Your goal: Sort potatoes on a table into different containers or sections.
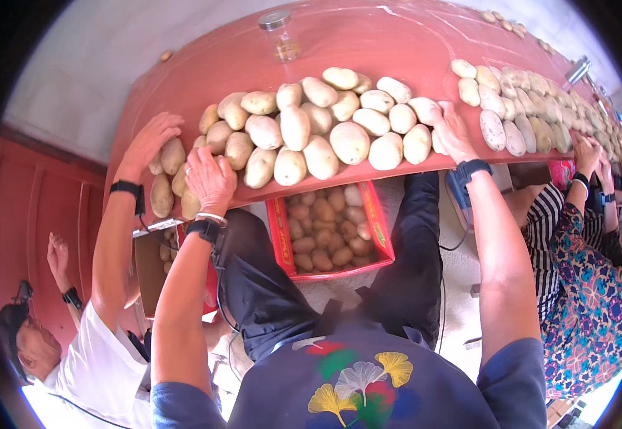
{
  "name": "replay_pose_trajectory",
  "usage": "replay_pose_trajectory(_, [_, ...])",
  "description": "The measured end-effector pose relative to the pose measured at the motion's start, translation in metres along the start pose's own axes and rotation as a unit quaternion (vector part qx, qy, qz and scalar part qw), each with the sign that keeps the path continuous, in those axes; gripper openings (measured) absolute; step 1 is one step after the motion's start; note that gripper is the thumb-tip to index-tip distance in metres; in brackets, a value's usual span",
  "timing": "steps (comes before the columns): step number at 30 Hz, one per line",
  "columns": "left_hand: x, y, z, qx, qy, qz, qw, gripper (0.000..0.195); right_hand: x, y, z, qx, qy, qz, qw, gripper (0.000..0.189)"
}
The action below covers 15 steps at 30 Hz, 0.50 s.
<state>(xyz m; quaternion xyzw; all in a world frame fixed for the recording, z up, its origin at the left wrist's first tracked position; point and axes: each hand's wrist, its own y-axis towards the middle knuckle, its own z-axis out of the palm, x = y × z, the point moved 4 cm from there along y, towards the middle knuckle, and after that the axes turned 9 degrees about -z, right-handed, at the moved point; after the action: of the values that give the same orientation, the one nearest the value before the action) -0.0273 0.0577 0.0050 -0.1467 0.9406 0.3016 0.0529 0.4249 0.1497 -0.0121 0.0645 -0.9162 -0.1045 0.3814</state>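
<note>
My left hand [208, 179] lies against the left end of a spread of pale potatoes [295, 128] on a red table [225, 69]. A potato [229, 172] shows partly beneath its palm. At the right end, my right hand [453, 131] presses its fingers to the side of another potato [425, 110], with one more [438, 143] half hidden under the palm. Whether either hand grips a potato is hidden. Some potatoes in the spread rest on top of others.
Under the table stands a red carton [386, 252] of potatoes between my knees. At left, a co-worker's hand [155, 137] touches a smaller group of potatoes [162, 195]. Farther right, other people's hands [587, 153] are by more potatoes [536, 102]. A lidded jar [284, 43] stands behind.
</note>
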Motion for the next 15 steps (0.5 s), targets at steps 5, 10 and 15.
replay_pose_trajectory(5, [-0.075, 0.033, -0.022, -0.025, -0.110, 0.169, 0.979, 0.037, -0.004, 0.001, 0.010, -0.006, -0.171, 0.013, 0.985, 0.056])
replay_pose_trajectory(10, [-0.169, 0.073, 0.015, 0.131, -0.164, 0.246, 0.946, 0.043, -0.001, -0.005, 0.009, -0.026, -0.178, 0.032, 0.983, 0.052])
replay_pose_trajectory(15, [-0.219, 0.089, 0.077, 0.244, -0.117, 0.238, 0.933, 0.052, 0.006, -0.006, 0.008, -0.023, -0.141, -0.026, 0.989, 0.057])
